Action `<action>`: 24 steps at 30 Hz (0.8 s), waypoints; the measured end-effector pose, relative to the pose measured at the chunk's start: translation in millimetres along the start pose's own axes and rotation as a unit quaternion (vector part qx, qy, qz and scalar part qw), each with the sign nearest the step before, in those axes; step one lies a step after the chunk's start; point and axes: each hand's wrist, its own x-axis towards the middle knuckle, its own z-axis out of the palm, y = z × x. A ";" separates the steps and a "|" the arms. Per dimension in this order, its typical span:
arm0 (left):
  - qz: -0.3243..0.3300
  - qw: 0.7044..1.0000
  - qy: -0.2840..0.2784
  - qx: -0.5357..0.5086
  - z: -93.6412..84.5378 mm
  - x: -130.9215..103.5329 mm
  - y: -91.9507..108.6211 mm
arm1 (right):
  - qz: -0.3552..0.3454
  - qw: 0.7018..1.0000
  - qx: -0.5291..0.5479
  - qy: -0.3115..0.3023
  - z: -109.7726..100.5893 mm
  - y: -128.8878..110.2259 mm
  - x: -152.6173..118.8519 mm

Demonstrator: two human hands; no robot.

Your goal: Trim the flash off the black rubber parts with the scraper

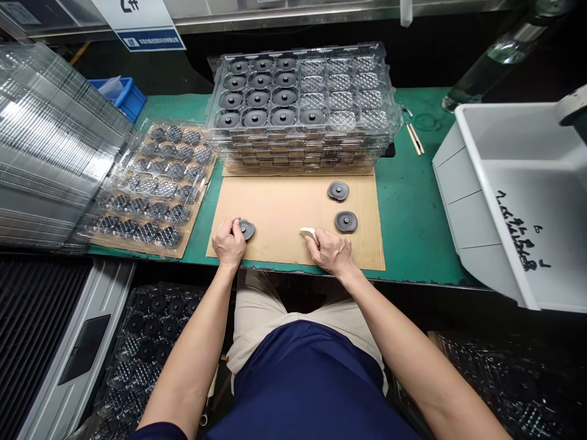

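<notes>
My left hand [228, 242] grips the edge of a dark grey rounded disc part [247, 229] with a small central stud, over the left side of the cardboard sheet [275, 208]. In my right hand [332, 249] a small cream-coloured piece [309, 233] is pinched, its tip pointing left; its kind I cannot make out. Just beyond the right hand, a grey disc part [346, 221] lies on the cardboard, and another grey disc part [338, 190] sits farther back.
Behind the cardboard stands a stack of clear trays [302, 146], the top one partly filled with discs. Left are a tray of dark parts [158, 183] and tall stacked clear trays [50, 140]. A cream-handled tool [415, 138] and a grey bin [468, 201] are at right.
</notes>
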 end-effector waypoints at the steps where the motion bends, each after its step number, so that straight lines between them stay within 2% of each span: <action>1: -0.001 1.000 0.000 0.001 0.0 0.0 0.2 | 0.000 1.000 0.000 -0.001 -0.2 0.0 -0.1; 24: 0.002 1.000 -0.001 -0.007 -0.4 0.3 -0.1 | 0.005 1.000 -0.008 -0.013 -1.6 -1.1 0.4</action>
